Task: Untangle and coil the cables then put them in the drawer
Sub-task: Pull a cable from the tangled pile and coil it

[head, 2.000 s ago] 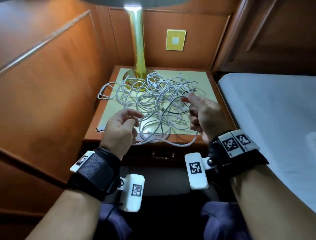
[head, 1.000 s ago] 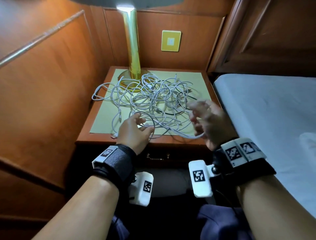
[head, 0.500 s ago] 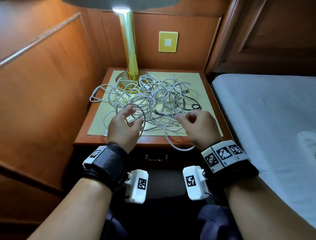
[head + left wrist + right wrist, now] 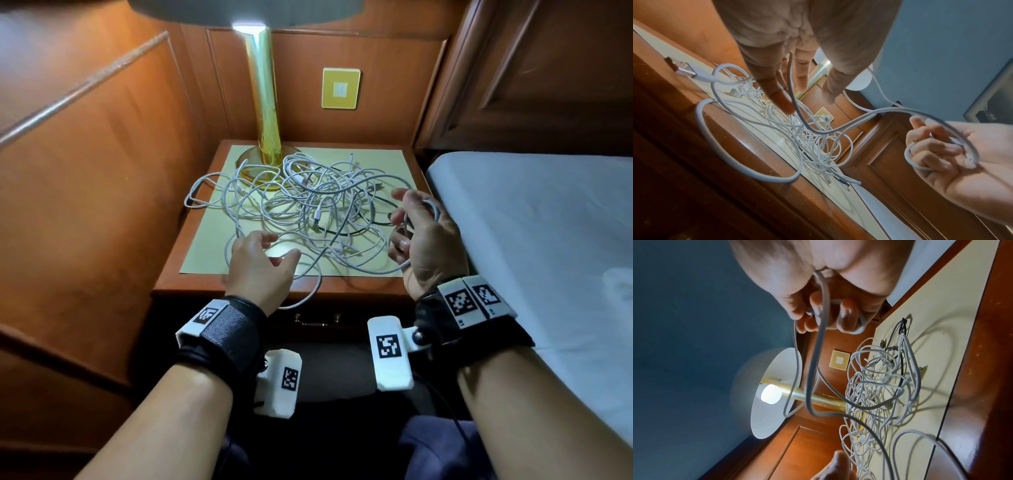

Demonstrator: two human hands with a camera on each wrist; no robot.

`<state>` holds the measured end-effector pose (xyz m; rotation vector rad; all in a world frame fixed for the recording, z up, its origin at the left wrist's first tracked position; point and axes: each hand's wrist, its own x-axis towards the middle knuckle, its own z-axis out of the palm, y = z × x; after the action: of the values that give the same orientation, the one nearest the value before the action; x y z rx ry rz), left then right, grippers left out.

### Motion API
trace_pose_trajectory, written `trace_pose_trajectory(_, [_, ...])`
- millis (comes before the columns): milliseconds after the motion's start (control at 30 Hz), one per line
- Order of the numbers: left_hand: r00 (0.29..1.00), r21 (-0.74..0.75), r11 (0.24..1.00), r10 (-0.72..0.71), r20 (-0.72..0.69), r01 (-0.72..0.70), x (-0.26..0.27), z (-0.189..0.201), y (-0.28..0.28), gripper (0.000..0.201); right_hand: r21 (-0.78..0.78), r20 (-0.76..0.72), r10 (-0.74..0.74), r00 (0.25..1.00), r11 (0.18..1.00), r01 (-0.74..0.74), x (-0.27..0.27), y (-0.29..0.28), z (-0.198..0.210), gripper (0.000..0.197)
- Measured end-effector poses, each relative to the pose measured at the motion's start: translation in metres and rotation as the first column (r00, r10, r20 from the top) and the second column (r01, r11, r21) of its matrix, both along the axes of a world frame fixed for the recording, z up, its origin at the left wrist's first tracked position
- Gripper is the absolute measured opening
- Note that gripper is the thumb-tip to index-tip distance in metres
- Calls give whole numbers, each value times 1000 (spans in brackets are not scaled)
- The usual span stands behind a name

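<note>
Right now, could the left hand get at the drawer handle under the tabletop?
Probably yes. The left hand is open and hovers over the front edge of the nightstand, with the drawer handle just below it. Only a loop of white cable droops over the edge above the handle, which could snag.

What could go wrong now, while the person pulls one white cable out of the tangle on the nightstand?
1. The right hand grips a white cable that runs back into the tangle; pulling hard may tighten knots rather than free it.
2. Some loops lie around the lamp base, so a tug may drag on the lamp.
3. One loop hangs over the nightstand's front edge above the closed drawer and may slide off.
</note>
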<state>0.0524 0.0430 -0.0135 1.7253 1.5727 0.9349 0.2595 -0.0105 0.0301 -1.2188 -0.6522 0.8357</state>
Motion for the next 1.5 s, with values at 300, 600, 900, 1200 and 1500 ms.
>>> trace_pose_trajectory(300, [970, 34, 972, -235, 67, 233, 12, -1, -7, 36, 82, -172, 235, 957, 971, -223, -17, -6, 10, 37])
trace_pose_trajectory(600, [917, 133, 939, -340, 208, 318, 15, 1, -6, 13, 34, -152, 320, 935, 947, -319, -24, -12, 12, 34])
trace_pose_trajectory(900, [590, 300, 909, -417, 691, 291, 3, 51, -25, 14, -282, 655, 399, 642, 917, -282, -32, -12, -12, 39])
trace_pose_trajectory(1200, [722, 347, 728, -669, 176, 591, -40, 83, -81, 24, -404, 564, 648, 511, 757, -514, -42, -61, 4, 78])
trace_pose_trajectory(1500, [779, 297, 731, -502, -375, 614, -56, 91, -131, 4, -465, 560, 585, 587, 808, -361, -24, -126, 1, 67])
